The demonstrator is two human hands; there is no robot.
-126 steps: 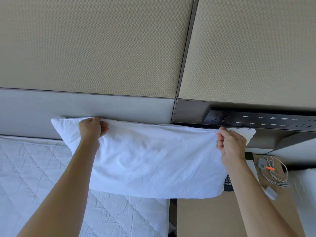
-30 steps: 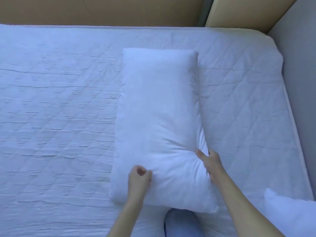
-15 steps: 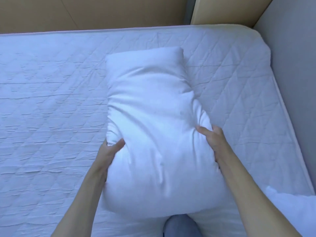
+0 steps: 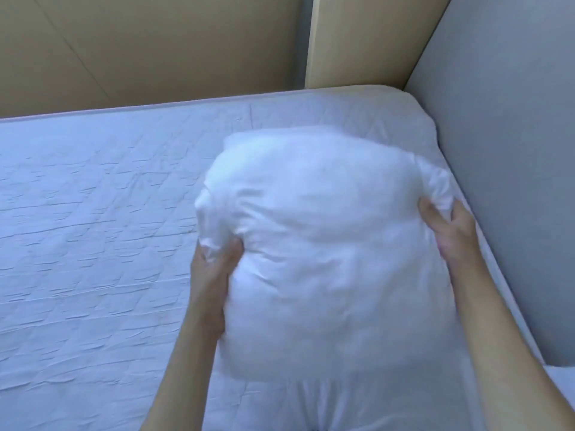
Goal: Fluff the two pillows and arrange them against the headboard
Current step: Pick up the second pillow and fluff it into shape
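Note:
A white pillow [image 4: 326, 244] is bunched up and lifted off the quilted white mattress [image 4: 93, 228], near the bed's right side. My left hand [image 4: 214, 269] grips the pillow's left edge. My right hand [image 4: 448, 225] clutches its right edge, with cloth gathered between the fingers. The grey padded headboard [image 4: 504, 150] runs along the right, close to my right hand. A corner of the second white pillow [image 4: 563, 377] shows at the lower right edge, against the headboard.
A tan wall panel [image 4: 155, 48] stands behind the far side of the bed. A lighter beige panel [image 4: 357, 42] meets the headboard at the bed's far right corner. The mattress stretches wide to the left.
The pillow lay flat lengthwise on the mattress a second ago. Both hands have squeezed it in from the sides, lifted it and carried it right, toward the headboard.

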